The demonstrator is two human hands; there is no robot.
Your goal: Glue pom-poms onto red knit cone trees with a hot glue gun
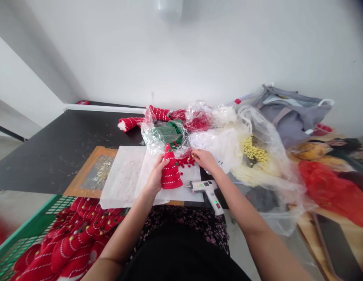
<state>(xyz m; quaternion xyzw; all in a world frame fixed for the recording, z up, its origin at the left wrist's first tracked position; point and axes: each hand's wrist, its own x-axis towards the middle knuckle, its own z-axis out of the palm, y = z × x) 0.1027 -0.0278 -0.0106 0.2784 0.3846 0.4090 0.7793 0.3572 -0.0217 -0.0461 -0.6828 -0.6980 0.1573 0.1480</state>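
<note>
My left hand (156,174) is wrapped round the side of a red cone (171,171) with white stitched lines and a few green balls, its tip pointing up. Over the small red pompoms (185,160), my right hand (205,159) has its fingers pinched together around a tiny yellowish ball (193,156). A white glue gun (207,190) lies below that hand, its nozzle facing the cone. White paper sheets (125,171) lie beneath the cone and pompoms.
Bags of green pompoms (166,132) and yellow pompoms (254,150) lie behind and right. An orange-framed tray (74,183) holds gold snowflakes. A green basket (20,238) of decorated red cones stands lower left. A grey bag (292,117) sits far right.
</note>
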